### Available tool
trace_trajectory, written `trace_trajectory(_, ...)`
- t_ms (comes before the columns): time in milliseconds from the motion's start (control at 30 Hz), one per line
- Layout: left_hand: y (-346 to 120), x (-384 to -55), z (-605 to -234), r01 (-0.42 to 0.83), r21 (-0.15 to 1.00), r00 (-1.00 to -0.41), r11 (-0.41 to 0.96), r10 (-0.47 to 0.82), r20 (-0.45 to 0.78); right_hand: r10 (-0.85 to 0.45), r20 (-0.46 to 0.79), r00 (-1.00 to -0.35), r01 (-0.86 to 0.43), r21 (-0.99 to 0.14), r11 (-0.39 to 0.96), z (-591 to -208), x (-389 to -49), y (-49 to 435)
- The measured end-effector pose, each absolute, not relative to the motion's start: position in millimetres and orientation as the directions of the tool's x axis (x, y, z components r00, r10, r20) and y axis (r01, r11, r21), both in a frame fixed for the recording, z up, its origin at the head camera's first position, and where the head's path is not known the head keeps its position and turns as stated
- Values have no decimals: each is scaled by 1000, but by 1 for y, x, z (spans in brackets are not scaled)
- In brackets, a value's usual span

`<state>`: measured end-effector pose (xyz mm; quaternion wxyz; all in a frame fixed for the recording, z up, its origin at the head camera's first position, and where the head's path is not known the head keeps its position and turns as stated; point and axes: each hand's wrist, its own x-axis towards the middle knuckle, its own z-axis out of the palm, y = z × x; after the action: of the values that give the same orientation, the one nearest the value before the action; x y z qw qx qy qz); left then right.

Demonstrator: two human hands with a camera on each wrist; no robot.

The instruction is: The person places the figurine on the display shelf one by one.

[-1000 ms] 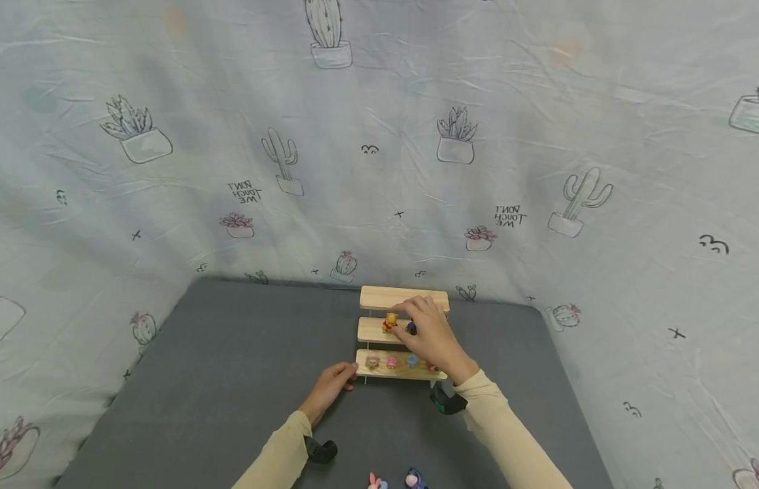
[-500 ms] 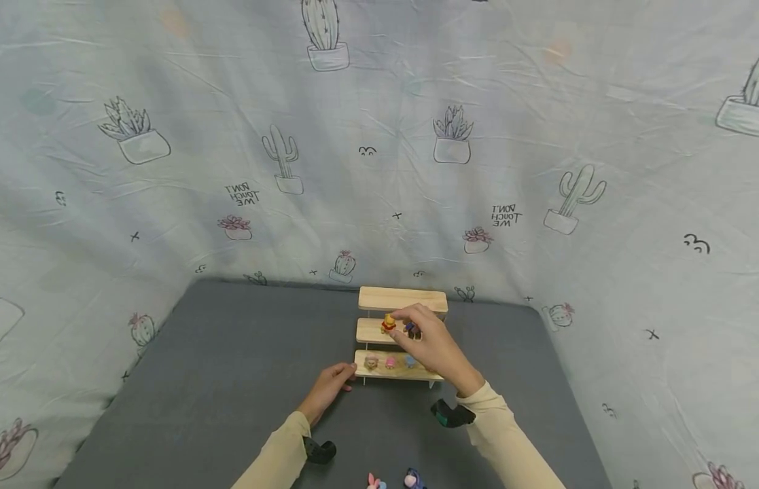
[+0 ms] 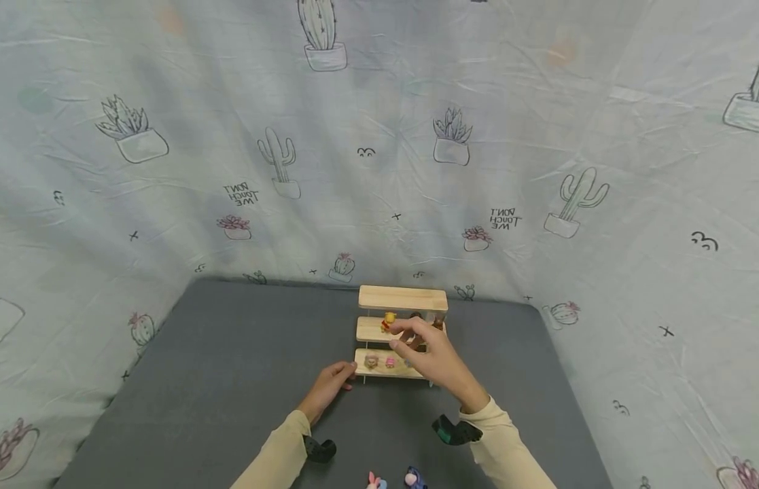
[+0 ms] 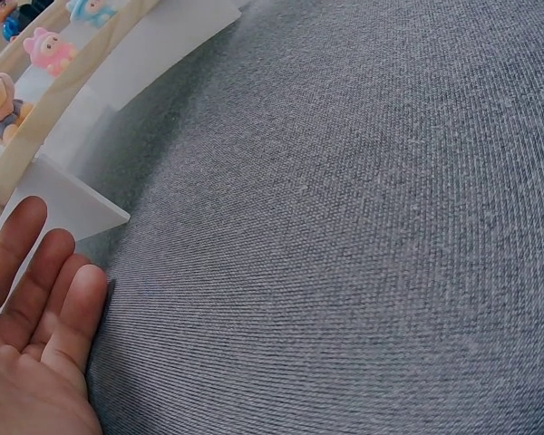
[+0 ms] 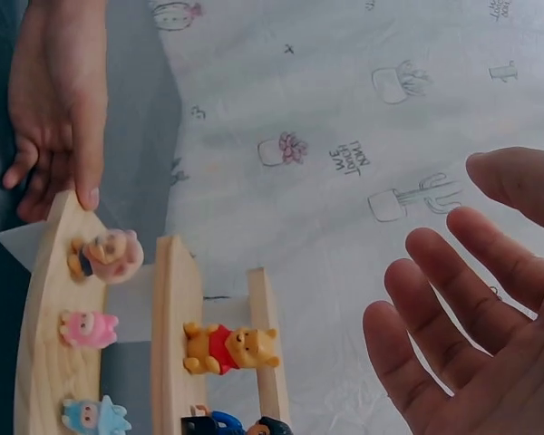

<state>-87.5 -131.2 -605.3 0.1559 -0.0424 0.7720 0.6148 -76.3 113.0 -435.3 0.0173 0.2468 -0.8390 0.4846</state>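
Note:
My right hand [image 3: 439,356] hovers in front of the three-tier wooden shelf [image 3: 403,297], thumb and fingers apart and holding nothing. A Winnie the Pooh figure [image 5: 227,349] in a red shirt stands on the middle tier, separate from that hand in the right wrist view. Beside it is a dark-haired figure in blue and black [image 5: 245,424], partly cut off. My left hand [image 3: 326,388] touches the left end of the lowest tier with a fingertip, its other fingers loose below. On that tier stand a monkey-like figure [image 5: 107,256], a pink figure [image 5: 89,329] and a light-blue figure [image 5: 95,415].
A pink-eared figure [image 3: 376,481] and a blue donkey figure [image 3: 414,478] lie near the bottom edge of the head view. Grey cloth [image 3: 251,353] covers the table. A cactus-print curtain [image 3: 391,170] hangs behind it. The right hand hides part of the lower tiers in the head view.
My right hand has let go of the Pooh figure and drawn back a little to the right and toward me. The figure stays on the middle tier. My left hand has not moved.

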Motion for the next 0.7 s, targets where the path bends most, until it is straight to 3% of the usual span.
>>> trace_trajectory(700, -130, -87, -604, -250, 935, -952, 253, 113, -285, -449, 263, -854, -447, -812, 374, -456, -54, 111)
